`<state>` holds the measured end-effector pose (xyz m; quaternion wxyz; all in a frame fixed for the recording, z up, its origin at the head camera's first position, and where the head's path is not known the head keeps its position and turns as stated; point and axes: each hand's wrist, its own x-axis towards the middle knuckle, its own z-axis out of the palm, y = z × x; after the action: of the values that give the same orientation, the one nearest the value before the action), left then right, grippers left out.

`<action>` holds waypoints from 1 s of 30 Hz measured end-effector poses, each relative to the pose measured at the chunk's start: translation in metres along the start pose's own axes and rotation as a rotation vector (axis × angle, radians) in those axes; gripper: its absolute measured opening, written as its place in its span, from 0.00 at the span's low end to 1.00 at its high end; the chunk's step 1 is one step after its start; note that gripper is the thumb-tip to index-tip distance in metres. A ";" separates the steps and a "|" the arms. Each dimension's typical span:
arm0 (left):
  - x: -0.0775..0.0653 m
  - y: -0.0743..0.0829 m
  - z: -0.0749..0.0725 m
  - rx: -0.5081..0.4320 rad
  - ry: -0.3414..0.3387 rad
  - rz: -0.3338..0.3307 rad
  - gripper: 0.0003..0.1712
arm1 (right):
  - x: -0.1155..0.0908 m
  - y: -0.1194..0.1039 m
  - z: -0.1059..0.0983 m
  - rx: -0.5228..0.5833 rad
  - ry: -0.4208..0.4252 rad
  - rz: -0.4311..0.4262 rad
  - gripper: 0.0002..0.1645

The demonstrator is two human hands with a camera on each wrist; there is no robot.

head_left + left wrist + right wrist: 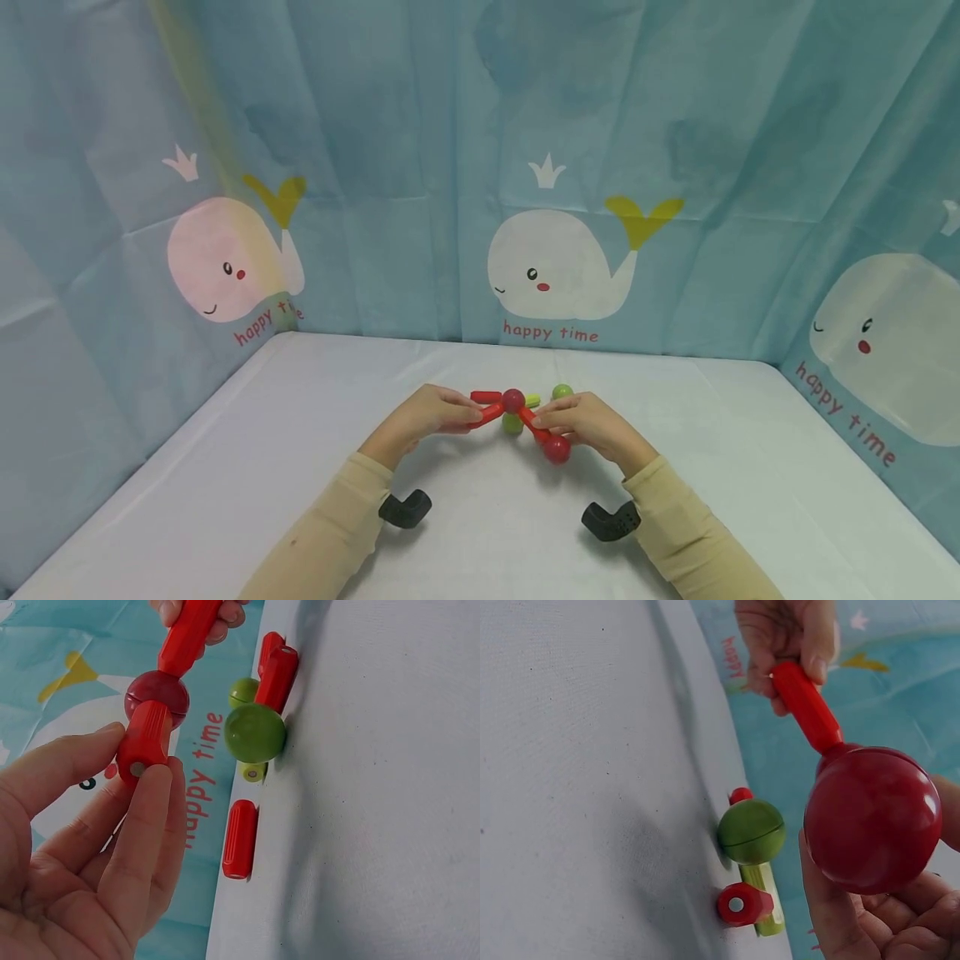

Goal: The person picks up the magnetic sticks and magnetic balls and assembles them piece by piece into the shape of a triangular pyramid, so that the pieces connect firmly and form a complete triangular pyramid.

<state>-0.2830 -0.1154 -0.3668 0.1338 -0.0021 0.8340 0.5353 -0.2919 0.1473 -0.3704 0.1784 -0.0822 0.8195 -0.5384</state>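
Note:
Thumb and fingertips of my left hand (435, 417) pinch a red toy rod (146, 739), whose near end shows a silver disc. Its other end meets a dark red ball (513, 401). A second red rod (191, 637) runs from that ball into my right hand (596, 425), which grips it. On this rod's near end sits a bright red ball (874, 817), filling much of the right wrist view and covering most of the rod there. The joined pieces are held up above the table, and their shadow falls on the white cloth.
On the white table (487, 542), behind the held pieces, lie a green ball (255, 733), a farther green ball (562, 390), a yellow-green rod (770, 911) and several red rods, one lying apart (240, 840). A blue whale-print curtain (420, 167) hangs behind. Black wrist devices (405, 509) jut inward.

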 end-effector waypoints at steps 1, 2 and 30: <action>0.000 0.000 0.000 -0.007 -0.005 0.004 0.13 | 0.000 0.000 -0.001 0.002 0.005 0.000 0.20; 0.000 0.000 0.000 -0.013 -0.009 0.007 0.13 | 0.000 0.000 -0.001 0.006 0.007 -0.001 0.20; 0.038 -0.001 0.032 -0.034 0.031 -0.024 0.18 | 0.003 0.001 -0.024 0.011 0.102 0.085 0.26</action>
<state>-0.3125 -0.0822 -0.3882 0.1271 -0.0230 0.8265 0.5478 -0.3038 0.1668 -0.3630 0.1597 -0.0188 0.8273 -0.5383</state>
